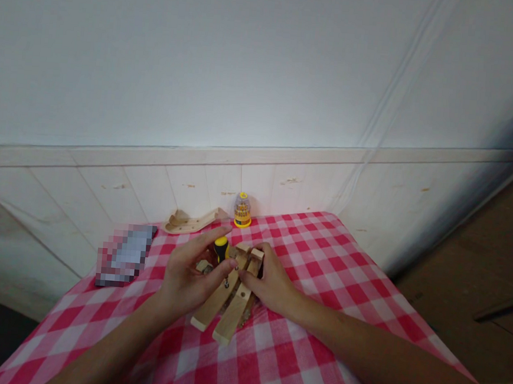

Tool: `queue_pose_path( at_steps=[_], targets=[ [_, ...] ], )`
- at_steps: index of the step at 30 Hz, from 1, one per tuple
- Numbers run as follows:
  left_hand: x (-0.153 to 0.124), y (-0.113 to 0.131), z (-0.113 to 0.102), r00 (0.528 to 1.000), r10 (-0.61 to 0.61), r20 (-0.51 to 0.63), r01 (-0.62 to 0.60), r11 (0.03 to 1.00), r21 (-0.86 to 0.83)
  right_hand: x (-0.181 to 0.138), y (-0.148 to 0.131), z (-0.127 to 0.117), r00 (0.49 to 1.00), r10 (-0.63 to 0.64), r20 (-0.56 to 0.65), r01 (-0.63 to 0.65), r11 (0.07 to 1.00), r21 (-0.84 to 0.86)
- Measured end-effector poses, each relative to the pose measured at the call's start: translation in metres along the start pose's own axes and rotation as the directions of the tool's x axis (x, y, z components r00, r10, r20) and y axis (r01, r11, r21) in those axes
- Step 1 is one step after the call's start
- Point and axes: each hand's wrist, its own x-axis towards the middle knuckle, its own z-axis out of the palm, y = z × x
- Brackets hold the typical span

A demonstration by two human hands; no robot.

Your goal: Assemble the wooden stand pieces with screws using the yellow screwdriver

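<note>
My left hand (190, 275) pinches a small screwdriver with a black and yellow handle (221, 248), held upright with its tip on a light wooden assembly of two curved slats (225, 308). My right hand (271, 285) wraps the right side of that assembly and holds it down on the red and white checked tablecloth (321, 268). The slats run side by side from near me toward the wall. Small metal screws or fittings show between the slats, partly hidden by my fingers.
A yellow-based clear case of screwdriver bits (242, 210) stands at the table's far edge by the white wall. A separate curved wooden part (189, 221) lies to its left. A blurred flat dark object (123, 254) lies at the far left. The table drops off on the right.
</note>
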Motion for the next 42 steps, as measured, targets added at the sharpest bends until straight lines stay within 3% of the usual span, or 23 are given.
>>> queue_pose_path(
  at_steps=[10,26,32,42],
  targets=[
    [0.002,0.004,-0.004,0.998,-0.05,0.045,0.05,0.999,0.0,0.001,0.001,-0.001,1.0,-0.021,0.005,0.021,1.0,-0.007],
    [0.001,0.0,-0.002,0.998,0.04,0.039,-0.042,0.999,0.035,-0.001,0.0,-0.001,1.0,-0.024,0.011,0.023,0.999,0.037],
    [0.003,0.007,-0.007,0.973,-0.104,0.208,0.128,0.986,-0.104,0.0,-0.001,-0.002,1.0,-0.016,0.016,0.016,1.0,0.015],
    [0.002,0.004,-0.011,0.93,-0.19,0.313,0.254,0.951,-0.177,0.0,0.002,0.0,1.0,-0.027,0.005,0.027,0.999,0.022]
  ],
)
